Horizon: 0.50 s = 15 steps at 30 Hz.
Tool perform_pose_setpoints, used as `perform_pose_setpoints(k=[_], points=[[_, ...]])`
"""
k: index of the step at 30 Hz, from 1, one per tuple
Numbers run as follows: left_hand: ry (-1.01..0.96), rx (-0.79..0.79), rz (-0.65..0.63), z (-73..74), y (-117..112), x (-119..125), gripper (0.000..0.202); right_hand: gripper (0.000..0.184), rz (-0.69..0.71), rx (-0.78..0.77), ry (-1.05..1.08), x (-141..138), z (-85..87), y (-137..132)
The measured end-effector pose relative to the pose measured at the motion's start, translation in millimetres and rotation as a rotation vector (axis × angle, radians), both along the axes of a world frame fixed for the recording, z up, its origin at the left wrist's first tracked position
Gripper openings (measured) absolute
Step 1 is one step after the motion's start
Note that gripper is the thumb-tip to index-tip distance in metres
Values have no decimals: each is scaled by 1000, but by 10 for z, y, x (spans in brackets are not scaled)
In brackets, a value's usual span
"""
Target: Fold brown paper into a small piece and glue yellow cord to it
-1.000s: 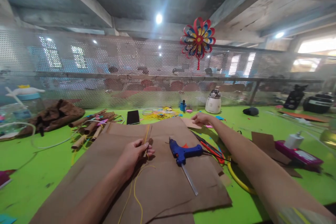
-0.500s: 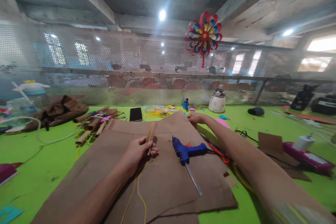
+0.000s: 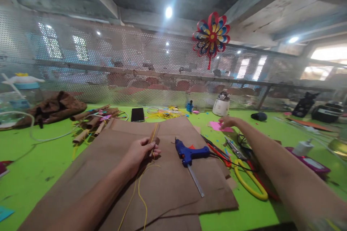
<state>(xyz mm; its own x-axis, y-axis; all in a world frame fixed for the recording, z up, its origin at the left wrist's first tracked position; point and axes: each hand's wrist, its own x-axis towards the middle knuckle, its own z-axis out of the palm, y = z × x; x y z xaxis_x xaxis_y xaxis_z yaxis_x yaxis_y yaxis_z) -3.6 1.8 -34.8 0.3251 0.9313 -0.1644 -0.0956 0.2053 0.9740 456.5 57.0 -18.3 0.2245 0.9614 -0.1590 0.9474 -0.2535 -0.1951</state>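
Observation:
My left hand [image 3: 145, 151] is closed around a thin brown paper tube [image 3: 154, 134], with yellow string [image 3: 141, 184] running along it and trailing down. Beneath that hand spreads a large sheet of brown paper [image 3: 89, 173]. To its right, a blue glue gun [image 3: 191, 152] lies on the sheet, a clear glue stick pointing towards me. My right hand [image 3: 230, 122] reaches far forward, fingers partly spread and bent down at pink paper [image 3: 217, 125]; whether they touch it is unclear. Yellow-handled scissors [image 3: 252, 184] lie below my right forearm, near red-handled pliers [image 3: 219, 153].
Brown paper tubes [image 3: 93, 122] are piled at left, beside brown cloth [image 3: 58, 106]. A phone [image 3: 137, 114], tangled yellow string [image 3: 166, 114], a small blue bottle [image 3: 190, 107] and a white container [image 3: 221, 105] stand or lie at the back. At right is a purple power strip [image 3: 314, 166].
My right hand has left the brown sheet's far edge and moved right to the pink paper. The scissors have come into fuller view. My left hand keeps its hold; the view has shifted slightly.

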Motion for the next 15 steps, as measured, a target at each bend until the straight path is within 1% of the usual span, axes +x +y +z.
perform_pose_setpoints(k=[2, 4, 7, 12, 15], points=[[1, 3, 6, -6, 4, -3, 13, 31, -6, -57, -24, 76, -29, -5], [-1, 4, 13, -9, 4, -5, 13, 38, -11, -90, -33, 116, -40, 27], [3, 5, 10, -5, -3, -3, 14, 53, -20, -106, -31, 151, -35, 82], [13, 7, 5, -15, 5, 4, 17, 54, -27, -133, -8, 188, -42, 104], [20, 7, -10, -52, 36, -5, 20, 67, -8, -140, 25, 162, -40, 141]])
